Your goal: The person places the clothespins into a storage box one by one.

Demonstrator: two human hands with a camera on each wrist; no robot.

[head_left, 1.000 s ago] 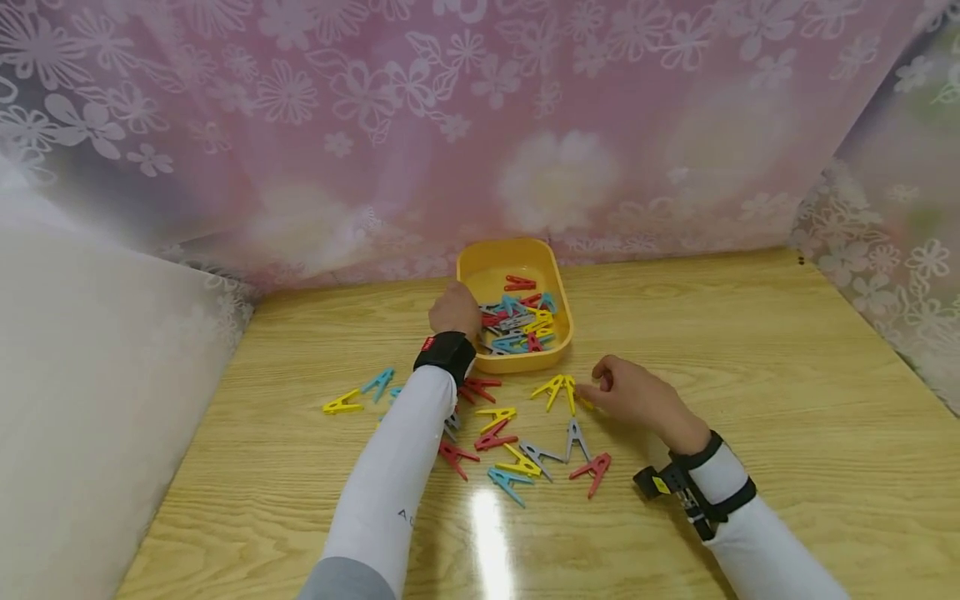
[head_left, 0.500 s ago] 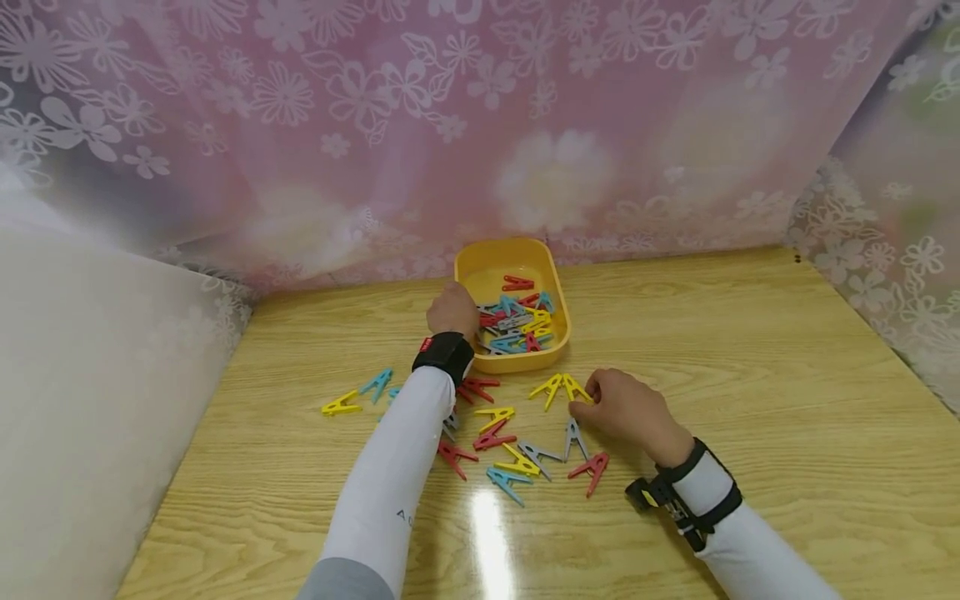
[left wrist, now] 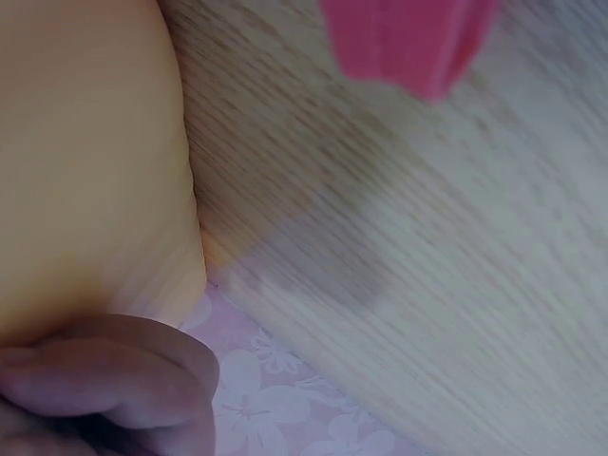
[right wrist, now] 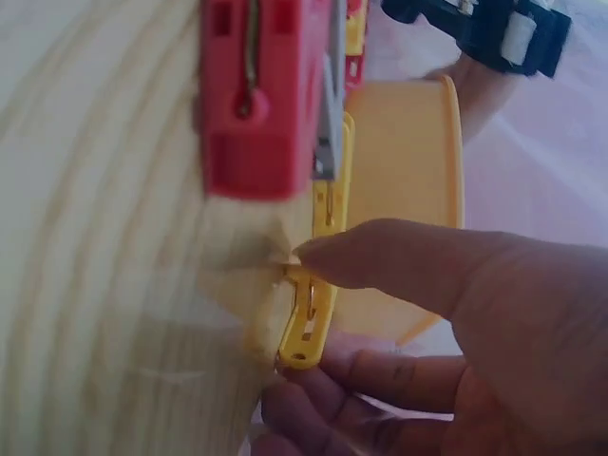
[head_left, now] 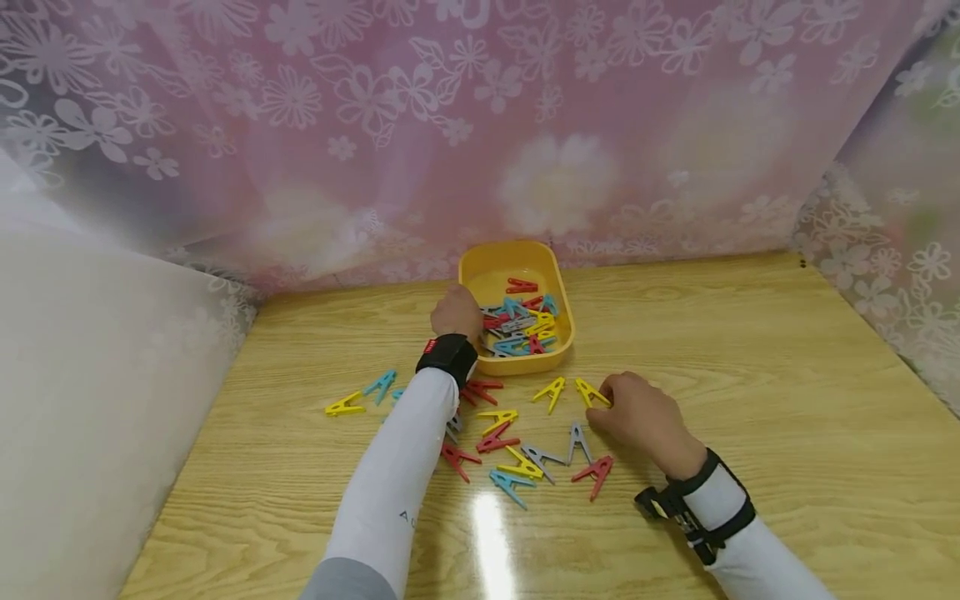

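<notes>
My left hand (head_left: 456, 312) grips the left rim of a yellow plastic tub (head_left: 567, 325); its curled fingers (left wrist: 133, 370) show beside the tub wall in the left wrist view. In the tub's near half lies a pile of red, blue, grey and yellow clothespins. To the right, my right hand (head_left: 643, 423) pinches a yellow clothespin (head_left: 589, 390) lying at the table surface. The right wrist view has the thumb on this clothespin (right wrist: 313, 328), with fingers behind it. Another yellow clothespin (head_left: 551, 393) lies just to its left, apart from it.
Several loose clothespins are scattered on the wooden table (head_left: 750, 350) before the tub, among them a grey one (head_left: 577, 442) and a red one (head_left: 596, 475) near my right hand. A pink floral cloth (head_left: 450, 192) hangs behind the tub.
My right hand has come down onto the yellow clothespin and shifted it slightly right, widening the gap to its yellow neighbour. My left hand stays at the tub's rim.
</notes>
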